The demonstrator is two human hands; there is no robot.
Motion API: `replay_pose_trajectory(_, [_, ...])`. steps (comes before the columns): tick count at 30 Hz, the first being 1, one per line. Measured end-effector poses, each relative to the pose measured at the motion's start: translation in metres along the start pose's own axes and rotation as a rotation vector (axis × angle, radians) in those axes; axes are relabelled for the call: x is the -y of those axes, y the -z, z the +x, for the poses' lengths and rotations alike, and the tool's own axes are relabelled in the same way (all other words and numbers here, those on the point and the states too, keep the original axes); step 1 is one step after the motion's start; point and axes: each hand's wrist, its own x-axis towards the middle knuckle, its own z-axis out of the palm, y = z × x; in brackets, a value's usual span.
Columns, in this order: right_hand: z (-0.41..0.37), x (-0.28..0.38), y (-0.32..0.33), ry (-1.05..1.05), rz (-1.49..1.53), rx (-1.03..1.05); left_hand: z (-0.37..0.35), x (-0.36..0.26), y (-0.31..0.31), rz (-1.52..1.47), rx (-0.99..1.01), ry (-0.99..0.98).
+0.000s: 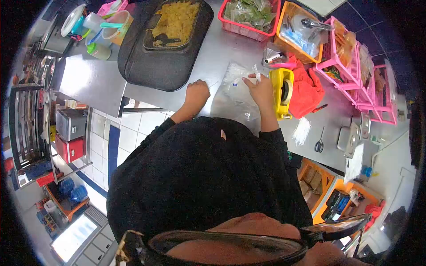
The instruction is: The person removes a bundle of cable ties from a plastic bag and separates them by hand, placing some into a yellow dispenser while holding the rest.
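My left hand (198, 93) rests as a fist on the metal table, just left of the clear plastic bags; its inner side is hidden. The clear plastic bags (234, 95) lie in a pile before me, with a small blue mark on one. Over their right side, my right hand (262, 91) pinches a bit of thin clear plastic bag (256, 75) between thumb and fingers. Close to its right stands a yellow tape dispenser (278, 88) with a roll in it. A black tray (171, 57) holding a pan of yellow food (177, 24) is beyond my left hand.
A red basket (226, 27) of bagged green leaves and an orange basket (284, 42) stand at the back. Pink racks (346, 75) rise at right, past a red cloth (306, 88). Scissors (319, 141) lie near white strips (301, 131). Cups (116, 26) stand back left.
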Motion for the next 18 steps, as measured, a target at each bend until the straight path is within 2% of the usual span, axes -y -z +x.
replay_pose_trajectory(3, [0.009, 0.001, -0.012, 0.116, -0.05, -0.084, 0.002, -0.001, 0.002, -0.034, 0.011, 0.028])
replay_pose_trajectory(6, [0.025, -0.011, -0.032, 0.198, -0.153, -0.069, 0.003, 0.0, -0.003, -0.032, -0.011, 0.029])
replay_pose_trajectory(9, [0.03, -0.013, -0.042, 0.219, -0.135, -0.15, 0.001, -0.001, -0.004, -0.054, -0.035, 0.061])
replay_pose_trajectory(12, [0.027, -0.007, -0.025, 0.216, 0.145, -0.152, 0.001, 0.001, -0.001, -0.083, 0.007, 0.079])
replay_pose_trajectory(15, [0.031, -0.003, -0.001, 0.275, 0.554, -0.333, 0.003, 0.001, 0.007, -0.21, 0.02, 0.137])
replay_pose_trajectory(18, [0.015, 0.007, 0.047, -0.158, 0.895, -0.255, 0.006, 0.002, 0.015, -0.39, -0.015, 0.058])
